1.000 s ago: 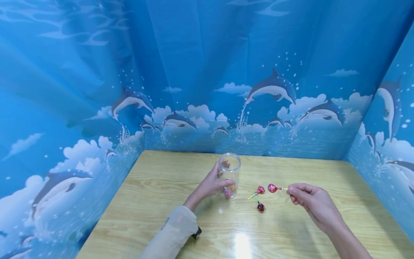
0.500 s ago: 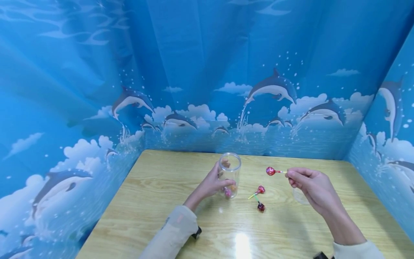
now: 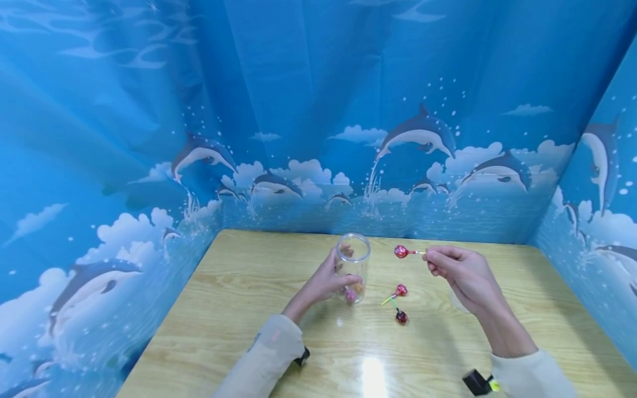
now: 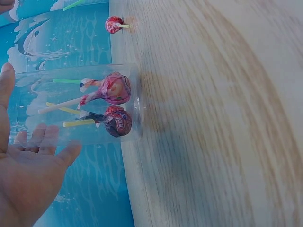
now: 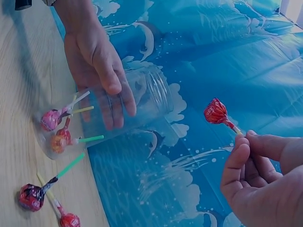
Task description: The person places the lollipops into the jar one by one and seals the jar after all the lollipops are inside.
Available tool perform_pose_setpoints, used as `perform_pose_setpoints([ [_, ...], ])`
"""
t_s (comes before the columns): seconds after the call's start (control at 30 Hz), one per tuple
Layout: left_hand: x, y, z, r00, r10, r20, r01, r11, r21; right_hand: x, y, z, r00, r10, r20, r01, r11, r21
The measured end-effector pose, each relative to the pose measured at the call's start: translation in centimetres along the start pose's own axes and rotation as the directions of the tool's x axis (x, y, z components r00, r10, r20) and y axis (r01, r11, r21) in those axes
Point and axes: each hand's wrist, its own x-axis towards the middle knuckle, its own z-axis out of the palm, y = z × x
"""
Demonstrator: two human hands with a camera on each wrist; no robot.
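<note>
My left hand [image 3: 323,282] grips a clear plastic jar [image 3: 360,262], which stands upright and uncapped on the table. Several wrapped lollipops [image 4: 116,89] sit at the jar's bottom, heads down and sticks up. My right hand [image 3: 463,276] pinches the stick end of a red-wrapped lollipop [image 3: 401,252] between thumb and fingertips. That lollipop is held in the air to the right of the jar, apart from its mouth, head pointing left. Two more lollipops lie on the table right of the jar: a red one [image 3: 401,290] and a dark-wrapped one [image 3: 401,317] with a green stick.
A clear round piece [image 3: 457,301], perhaps a lid, lies on the wooden table [image 3: 259,260], partly hidden behind my right hand. Blue dolphin-print curtains [image 3: 308,138] enclose the table's back and sides.
The right hand has lifted the red lollipop off the table area and carried it away from me, then leftward toward the jar. My left hand and the jar have stayed put.
</note>
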Motion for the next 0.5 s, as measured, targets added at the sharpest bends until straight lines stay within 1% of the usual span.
perform_pose_setpoints([
  [0.17, 0.1, 0.0, 0.1, 1.0, -0.01, -0.004, 0.01, 1.0, -0.008, 1.0, -0.1, 1.2, 1.0, 0.011, 0.003, -0.011, 1.0, -0.017],
  [0.5, 0.2, -0.1, 0.0, 1.0, -0.007, 0.003, 0.007, 1.0, -0.008, 3.0, -0.1, 3.6, 0.999, -0.029, 0.02, 0.031, 0.994, -0.107],
])
